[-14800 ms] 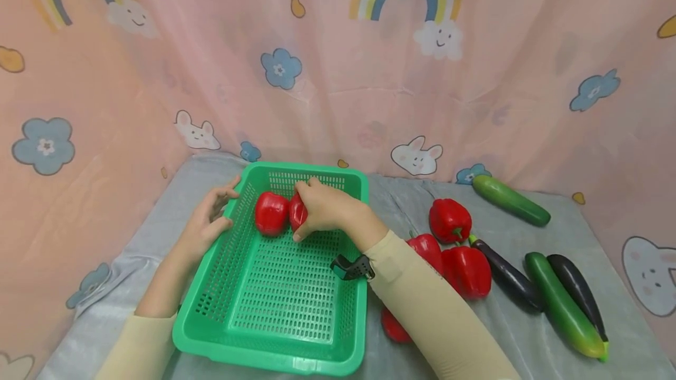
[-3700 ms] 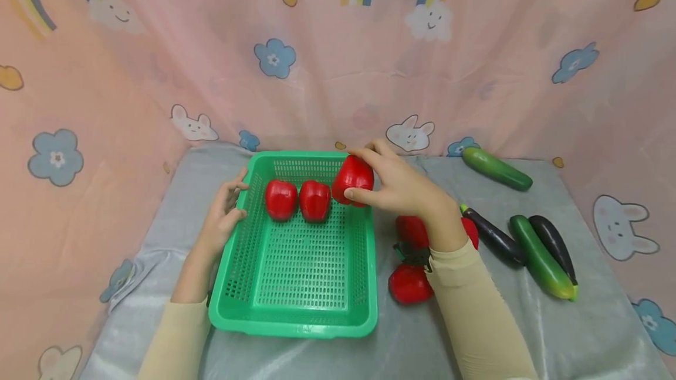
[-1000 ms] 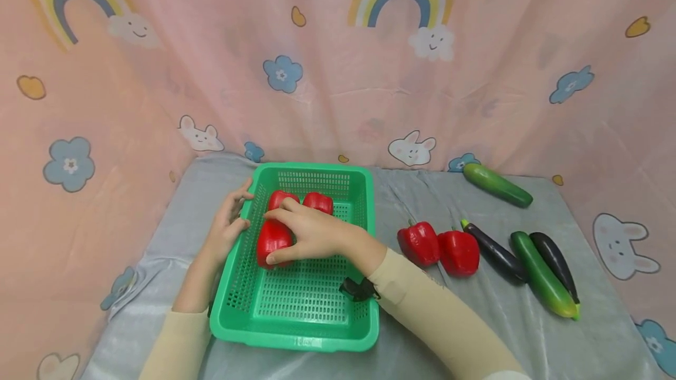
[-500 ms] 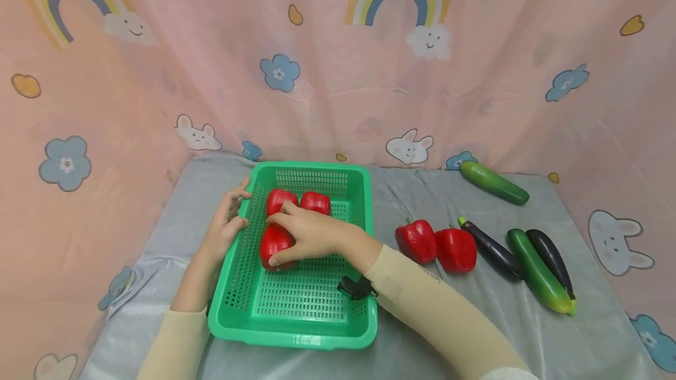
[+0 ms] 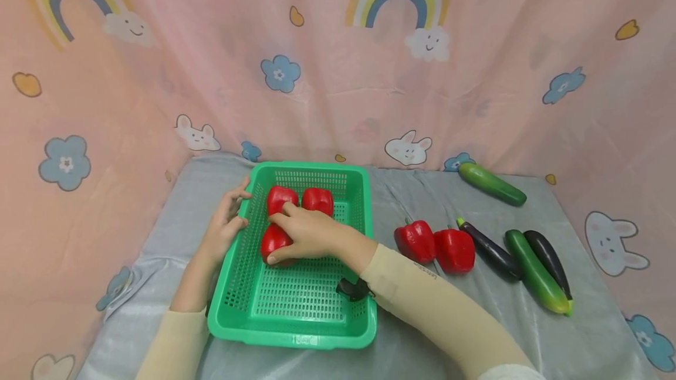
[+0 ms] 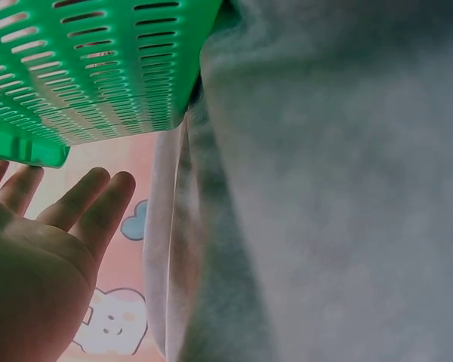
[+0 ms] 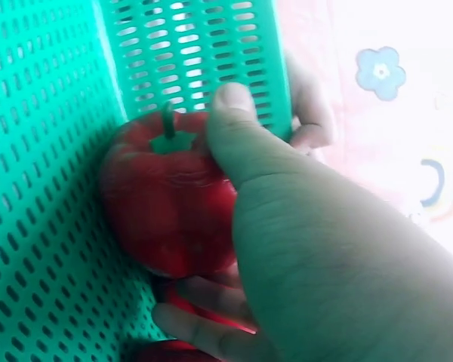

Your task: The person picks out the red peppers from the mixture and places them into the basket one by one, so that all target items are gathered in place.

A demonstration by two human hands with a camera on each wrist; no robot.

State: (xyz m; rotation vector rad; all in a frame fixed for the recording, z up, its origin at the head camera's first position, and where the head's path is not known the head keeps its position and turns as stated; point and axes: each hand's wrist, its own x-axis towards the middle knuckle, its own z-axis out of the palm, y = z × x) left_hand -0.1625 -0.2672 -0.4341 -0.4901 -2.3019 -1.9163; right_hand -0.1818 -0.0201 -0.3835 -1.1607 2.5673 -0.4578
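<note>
My right hand reaches into the green basket and grips a red pepper near the left wall. In the right wrist view the thumb of my right hand lies on that pepper, by its green stem, with fingers below it. Two more red peppers lie side by side behind it in the basket. My left hand touches the basket's left rim, its fingers relaxed; in the left wrist view the fingers of my left hand are extended beside the basket wall.
Right of the basket, two red peppers lie on the grey cloth. Farther right are a dark eggplant, a green zucchini, another eggplant and another zucchini toward the back. A pink patterned curtain hangs behind.
Over the last few seconds my right hand has carried a third pepper from above the basket's right rim to its left side, in front of the other two. My left hand has stayed at the left rim.
</note>
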